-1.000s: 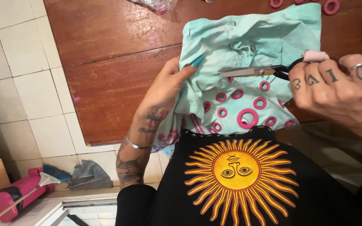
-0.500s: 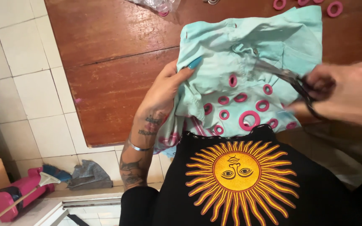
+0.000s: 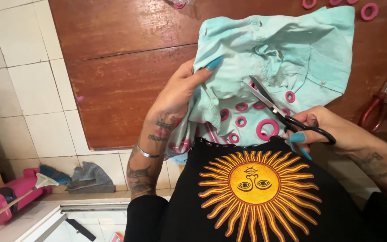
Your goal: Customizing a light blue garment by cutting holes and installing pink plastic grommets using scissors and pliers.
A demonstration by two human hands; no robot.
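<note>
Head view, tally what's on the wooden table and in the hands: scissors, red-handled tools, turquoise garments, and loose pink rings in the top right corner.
Scissors: 1, in the right hand
Red-handled tool: 1
Turquoise garment: 1, gripped by the left hand
Loose pink rings, top right corner: 3 in view
Total: 6

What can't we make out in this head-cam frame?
- Left hand: fingers tucked under the turquoise garment; only the thumb shows.
- Scissors: whether the blade tips touch cloth is unclear.
- Red-handled pliers: partly behind a tan object at the right edge.
- Pink rings: some cut off by the top edge.
- Right hand: fingertips hidden behind the handles.
</note>
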